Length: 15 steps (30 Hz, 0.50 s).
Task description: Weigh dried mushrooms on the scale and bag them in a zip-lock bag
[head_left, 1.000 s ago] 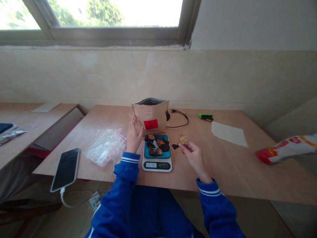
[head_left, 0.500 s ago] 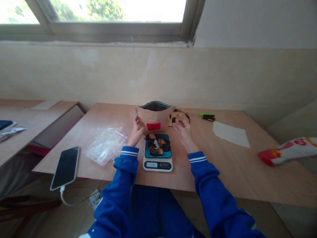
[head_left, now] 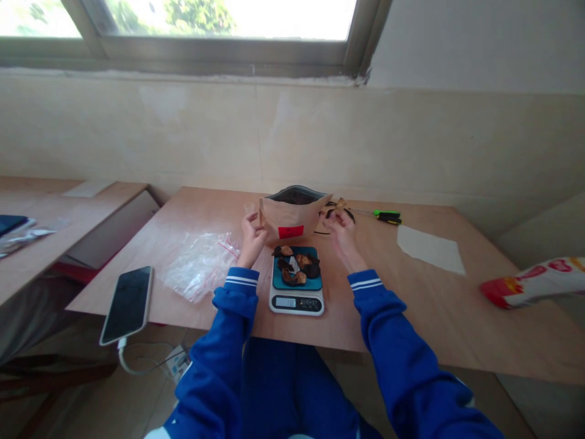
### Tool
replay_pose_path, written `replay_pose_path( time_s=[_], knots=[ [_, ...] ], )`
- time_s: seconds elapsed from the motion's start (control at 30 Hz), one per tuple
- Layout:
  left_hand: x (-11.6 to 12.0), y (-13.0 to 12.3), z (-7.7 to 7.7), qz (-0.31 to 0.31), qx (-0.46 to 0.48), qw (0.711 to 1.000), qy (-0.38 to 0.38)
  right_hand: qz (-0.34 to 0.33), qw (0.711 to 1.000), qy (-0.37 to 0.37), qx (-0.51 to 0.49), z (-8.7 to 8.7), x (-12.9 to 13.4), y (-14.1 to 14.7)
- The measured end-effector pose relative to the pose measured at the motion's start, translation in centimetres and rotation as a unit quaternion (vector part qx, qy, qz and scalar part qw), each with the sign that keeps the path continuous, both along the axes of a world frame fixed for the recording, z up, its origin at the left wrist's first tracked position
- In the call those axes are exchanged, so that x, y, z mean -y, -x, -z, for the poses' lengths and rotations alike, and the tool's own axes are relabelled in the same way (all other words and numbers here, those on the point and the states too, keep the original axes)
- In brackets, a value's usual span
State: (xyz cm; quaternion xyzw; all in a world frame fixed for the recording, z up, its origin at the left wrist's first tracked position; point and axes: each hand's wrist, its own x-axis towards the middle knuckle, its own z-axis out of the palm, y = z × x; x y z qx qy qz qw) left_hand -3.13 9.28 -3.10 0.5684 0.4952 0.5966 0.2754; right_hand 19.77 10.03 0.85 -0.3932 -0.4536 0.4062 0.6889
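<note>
A brown paper pouch [head_left: 292, 214] with a red label stands with its mouth spread wide, showing a dark grey lining. My left hand [head_left: 254, 236] is at its left edge, fingers closed on the side of the pouch. Beside its right edge, my right hand [head_left: 342, 231] pinches a curled piece of dried peel [head_left: 339, 206], dark on one side and tan on the other. In front of the pouch, a small white kitchen scale [head_left: 298, 303] with a teal plate carries several dried peel pieces [head_left: 294, 278] around a small white packet. Its lit display is too blurred to read surely.
Clear plastic bags [head_left: 196, 265] lie left of the scale, and a phone [head_left: 128, 305] with a charging cable overhangs the front edge. Screwdrivers [head_left: 387, 216] lie behind my right hand. Off to the right are a torn paper sheet [head_left: 430, 249] and a red-and-white package [head_left: 532, 281].
My right hand has raised the peel piece slightly, close to the pouch's right corner. The left hand stays at the pouch's left side. The whole view has shifted a little.
</note>
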Motion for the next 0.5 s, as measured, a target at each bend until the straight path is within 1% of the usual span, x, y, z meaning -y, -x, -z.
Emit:
replay_pose_path(
  time_s=[0.1, 0.17, 0.23, 0.3, 0.4, 0.5],
  knots=[
    [0.5, -0.2, -0.8, 0.012, 0.039, 0.999, 0.033, -0.026, 1.0, 0.002, 0.003, 0.1, -0.1, 0.7],
    [0.8, -0.1, -1.3, -0.002, 0.047, 0.998, 0.03, -0.041, 0.999, 0.007, 0.017, 0.1, -0.2, 1.5],
    [1.0, 0.1, -1.8, -0.038, 0.059, 0.997, 0.025, -0.065, 0.997, 0.015, 0.025, 0.1, -0.6, 2.6],
    [1.1, 0.4, -2.2, -0.09, 0.076, 0.993, 0.025, -0.1, 0.995, 0.016, 0.018, 0.0, -1.0, 3.8],
    [1.0, 1.0, -2.4, -0.156, 0.095, 0.982, 0.041, -0.141, 0.99, -0.002, 0.023, -0.1, -1.6, 5.5],
    [1.2, 1.3, -2.3, -0.164, 0.111, 0.977, 0.074, -0.157, 0.985, -0.023, 0.073, -0.1, -1.3, 5.7]
  ],
)
